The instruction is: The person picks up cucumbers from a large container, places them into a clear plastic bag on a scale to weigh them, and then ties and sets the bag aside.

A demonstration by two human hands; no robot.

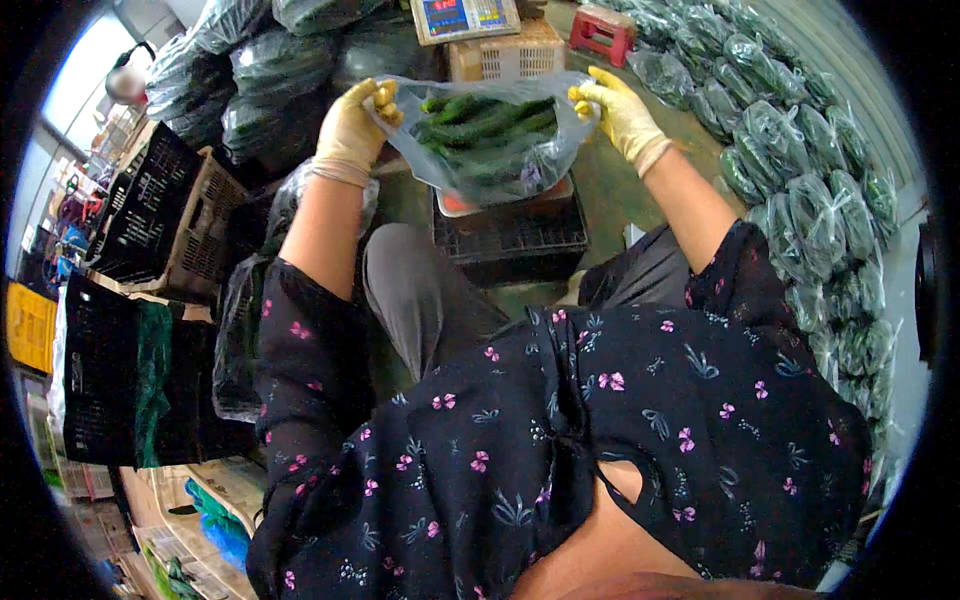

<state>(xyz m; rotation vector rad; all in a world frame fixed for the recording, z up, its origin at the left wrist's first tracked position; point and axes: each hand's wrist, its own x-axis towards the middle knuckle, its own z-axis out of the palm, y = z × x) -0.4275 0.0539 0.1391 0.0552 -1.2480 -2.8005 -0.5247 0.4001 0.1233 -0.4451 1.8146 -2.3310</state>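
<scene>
Between my two gloved hands a clear plastic bag (405, 148) is spread wide at its mouth. Green cucumbers (490, 122) lie inside it, side by side. My left hand (357, 125), in a pale yellow glove, pinches the bag's left corner. On the other side my right hand (617, 110), gloved alike, grips the right corner with its fingers closed. Beneath the bag, the reddish edge of a pan or tray (562, 194) shows on a black plastic crate (510, 240). The bag hides most of that tray.
A digital scale (465, 18) stands on a pale crate (508, 52) ahead, beside a red stool (602, 34). Many filled cucumber bags (775, 140) line the right wall. Large dark sacks (280, 75) are heaped at left, above black crates (145, 205).
</scene>
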